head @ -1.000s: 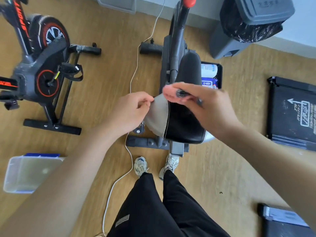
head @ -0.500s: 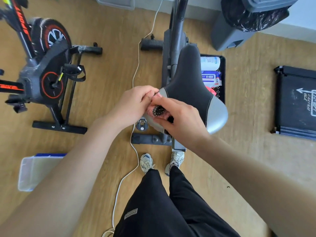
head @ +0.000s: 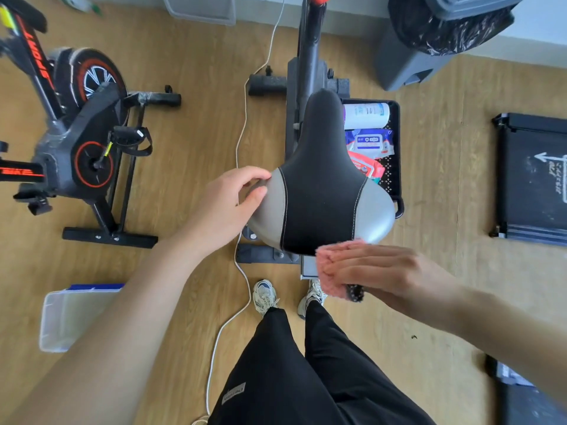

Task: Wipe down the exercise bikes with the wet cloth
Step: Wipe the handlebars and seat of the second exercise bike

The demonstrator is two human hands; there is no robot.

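Around the near exercise bike (head: 310, 72) on the wood-grain floor (head: 190, 148) stand a second black-and-red bike (head: 76, 133) to the left, a clear plastic tub (head: 70, 317), a grey bin (head: 402, 65) with a black liner by the pale wall (head: 549, 19), and a black tray (head: 397, 118) of wipe packs (head: 369, 142) partly hidden under the saddle (head: 319, 185), with a white cable (head: 242, 118) trailing past its base. The left hand (head: 227, 207) curls thumb and fingers onto the saddle's smooth grey left flank, while the right hand (head: 377, 271) lies with fingers straight and together on the fluffy pink cloth (head: 329, 259), pressed to the saddle's rear edge.
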